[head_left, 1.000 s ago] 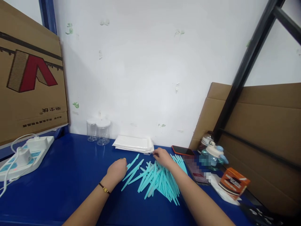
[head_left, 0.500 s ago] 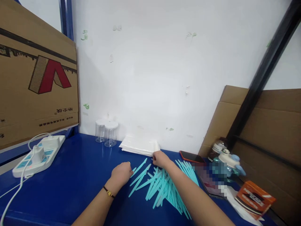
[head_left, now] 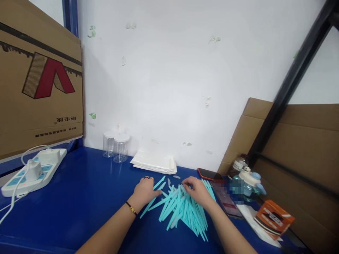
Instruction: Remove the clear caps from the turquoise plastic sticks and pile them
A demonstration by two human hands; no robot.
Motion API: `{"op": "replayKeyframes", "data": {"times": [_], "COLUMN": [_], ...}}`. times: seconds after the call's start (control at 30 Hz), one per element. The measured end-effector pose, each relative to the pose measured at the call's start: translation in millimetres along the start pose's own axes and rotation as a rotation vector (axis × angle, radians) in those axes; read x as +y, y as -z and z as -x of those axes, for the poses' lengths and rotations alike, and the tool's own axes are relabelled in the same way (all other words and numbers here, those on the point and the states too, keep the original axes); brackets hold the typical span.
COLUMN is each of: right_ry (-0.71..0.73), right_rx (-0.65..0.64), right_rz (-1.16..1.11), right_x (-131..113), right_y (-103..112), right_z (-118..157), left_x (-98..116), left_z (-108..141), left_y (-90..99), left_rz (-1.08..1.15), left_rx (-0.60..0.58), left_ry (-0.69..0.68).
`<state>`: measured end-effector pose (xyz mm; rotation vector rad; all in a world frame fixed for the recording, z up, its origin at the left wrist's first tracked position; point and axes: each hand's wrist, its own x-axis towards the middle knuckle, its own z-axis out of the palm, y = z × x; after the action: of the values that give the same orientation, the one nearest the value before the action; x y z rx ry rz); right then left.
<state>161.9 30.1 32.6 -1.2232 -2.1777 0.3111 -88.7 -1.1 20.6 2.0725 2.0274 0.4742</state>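
A heap of slim turquoise eyebrow razors (head_left: 185, 211) lies fanned out on the blue table (head_left: 87, 197). My left hand (head_left: 145, 190) rests at the heap's left side, thumb stretched toward it and apart from the other fingers; a few loose razors lie beside and partly under it. My right hand (head_left: 197, 190) is over the far end of the heap, with fingertips bent and pinched at the razor tips; the exact piece between them is hard to see. Small translucent caps (head_left: 177, 176) lie just beyond the heap.
Behind the heap lies a stack of white packets (head_left: 153, 163). Two clear jars (head_left: 121, 150) with white lids and a power strip (head_left: 34, 173) stand to the left. On the right are phones (head_left: 210, 174), a teal bottle (head_left: 249, 185), a brown bottle (head_left: 237, 166) and an orange box (head_left: 274, 218).
My right hand has drawn back from the white packets to the heap. My left hand has shifted right, its thumb now spread. Loose caps show behind the heap. The view has turned slightly.
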Motion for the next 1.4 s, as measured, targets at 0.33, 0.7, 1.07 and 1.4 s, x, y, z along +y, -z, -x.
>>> {"op": "replayKeyframes", "data": {"times": [0.33, 0.7, 1.07, 1.4], "right_ry": [-0.202, -0.047, -0.176, -0.271], "right_rx": [0.302, -0.189, -0.290, -0.100], "right_rz": [-0.008, 0.252, 0.159, -0.550], "right_x": [47, 19, 30, 10], "right_y": [19, -14, -43, -9], "right_z": [27, -51, -81, -47], "left_x": [-4, -18, -38, -45], "left_z": [-8, -7, -13, -15], "left_y": [2.4, 7.7, 4.9, 8.8], "left_rz": [-0.113, -0.066, 0.131, 0.298], "left_rx": [-0.016, -0.013, -0.018, 0.077], "left_ry": [0.027, 0.063, 0.074, 0.109]}}
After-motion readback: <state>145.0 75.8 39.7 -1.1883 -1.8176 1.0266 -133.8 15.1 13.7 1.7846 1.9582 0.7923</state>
